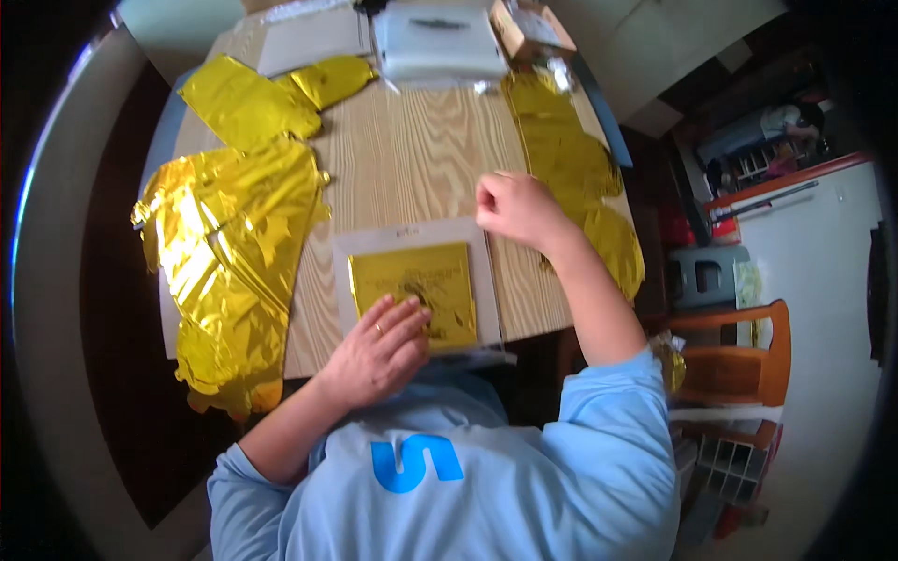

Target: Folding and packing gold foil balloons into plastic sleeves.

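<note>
A square of shiny gold foil, faintly marked and reflecting darkly in its middle, lies on a pale grey board at the near edge of the table. My left hand rests on the foil's lower left part, its fingers stretched out and a ring on one of them. Off to the right, above the bare wood just past the board's far right corner, my right hand is raised with its fingers curled closed. Whatever those fingers hold, if anything, is hidden.
Large crumpled gold foil pieces cover the table's left side; more foil lies along the right. At the back are grey sheets, a stack of translucent plastic and a cardboard box. A wooden chair stands at right.
</note>
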Tool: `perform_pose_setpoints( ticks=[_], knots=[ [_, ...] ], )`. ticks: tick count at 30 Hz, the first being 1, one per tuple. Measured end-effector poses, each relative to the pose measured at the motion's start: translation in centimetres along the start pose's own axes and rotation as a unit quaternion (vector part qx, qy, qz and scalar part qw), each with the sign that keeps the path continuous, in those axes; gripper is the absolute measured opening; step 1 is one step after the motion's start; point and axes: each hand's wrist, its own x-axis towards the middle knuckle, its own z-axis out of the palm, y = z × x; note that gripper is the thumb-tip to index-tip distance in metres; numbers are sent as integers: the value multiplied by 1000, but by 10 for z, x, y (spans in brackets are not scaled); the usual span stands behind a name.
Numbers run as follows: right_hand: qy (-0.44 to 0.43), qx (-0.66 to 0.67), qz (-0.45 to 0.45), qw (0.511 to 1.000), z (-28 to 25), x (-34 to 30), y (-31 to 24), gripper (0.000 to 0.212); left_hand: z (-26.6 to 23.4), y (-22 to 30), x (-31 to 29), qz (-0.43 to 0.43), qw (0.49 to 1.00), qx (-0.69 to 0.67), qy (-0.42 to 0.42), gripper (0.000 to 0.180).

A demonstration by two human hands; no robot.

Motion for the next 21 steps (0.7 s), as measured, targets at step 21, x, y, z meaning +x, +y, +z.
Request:
perform_pose_setpoints(
  ticks=[21],
  knots=[
    [268, -38, -82, 959, 69, -197, -111, 22, 13, 7, -7, -21, 998, -17, 63, 24]
  ],
)
